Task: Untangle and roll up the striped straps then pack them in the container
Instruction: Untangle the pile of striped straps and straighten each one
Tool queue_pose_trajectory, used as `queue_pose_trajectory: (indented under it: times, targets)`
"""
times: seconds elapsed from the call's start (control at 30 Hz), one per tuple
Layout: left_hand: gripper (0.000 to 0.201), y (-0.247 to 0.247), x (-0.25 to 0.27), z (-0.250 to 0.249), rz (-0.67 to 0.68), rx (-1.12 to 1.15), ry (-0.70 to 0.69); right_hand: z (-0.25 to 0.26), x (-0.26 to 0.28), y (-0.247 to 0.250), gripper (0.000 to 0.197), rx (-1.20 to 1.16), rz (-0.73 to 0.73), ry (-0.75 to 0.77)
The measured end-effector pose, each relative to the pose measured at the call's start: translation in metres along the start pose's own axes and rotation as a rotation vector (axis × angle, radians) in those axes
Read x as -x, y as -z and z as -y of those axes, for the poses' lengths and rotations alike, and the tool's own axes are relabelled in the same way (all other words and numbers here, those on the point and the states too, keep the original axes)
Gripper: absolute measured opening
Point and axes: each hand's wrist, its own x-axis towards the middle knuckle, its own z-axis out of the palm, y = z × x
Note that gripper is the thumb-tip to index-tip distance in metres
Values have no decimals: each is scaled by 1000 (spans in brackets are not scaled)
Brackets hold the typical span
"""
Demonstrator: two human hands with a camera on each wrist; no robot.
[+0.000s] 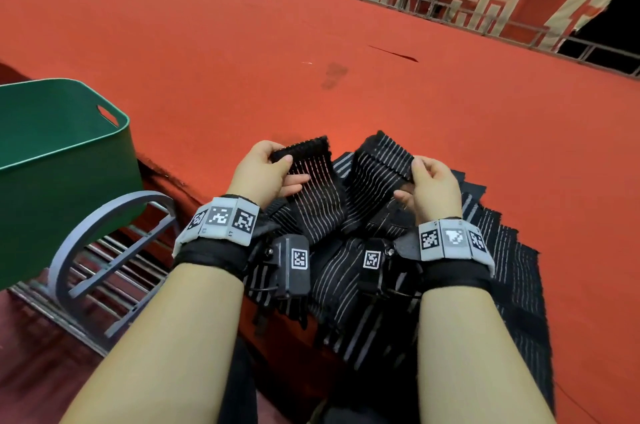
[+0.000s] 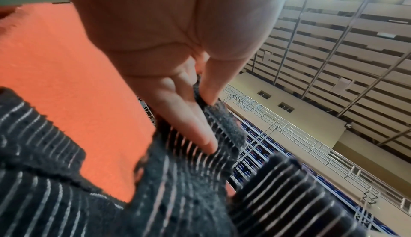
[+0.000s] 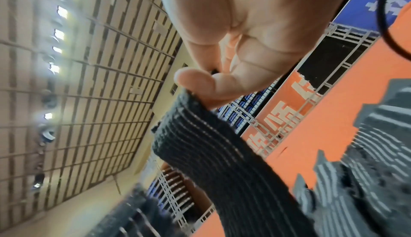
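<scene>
A green plastic container (image 1: 65,146) stands at the far left on the red felt-covered bench (image 1: 242,42). One end of a black elastic strap with thin white stripes (image 1: 322,191) is pinched between the thumb and fingers (image 2: 186,123) of the left hand (image 1: 263,174). Its other end is clasped by the right hand (image 1: 433,188), thumb on top. A heap of similar striped straps (image 1: 502,267) lies beneath.

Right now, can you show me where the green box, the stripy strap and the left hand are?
Box (image 1: 65,153): head view, its near wall.
Strap (image 1: 313,195): head view, the stretch between both hands.
Left hand (image 1: 258,172): head view, its back.
</scene>
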Motion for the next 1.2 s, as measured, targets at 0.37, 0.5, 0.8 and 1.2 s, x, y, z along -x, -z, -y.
queue_pose_trajectory:
  times: [0.37,0.5,0.8,1.2]
  targets:
    - [48,-6,21,-18,44,-4,-112,24,33,-11,19,-347,345,72]
    - [21,-10,25,-19,89,-100,-177,18,42,-17,31,-191,506,129]
    - [47,-4,44,-27,214,-288,-220,23,50,-12,19,-18,361,244]
    - [47,-7,55,-27,209,-586,-304,27,57,-6,16,-72,121,144]
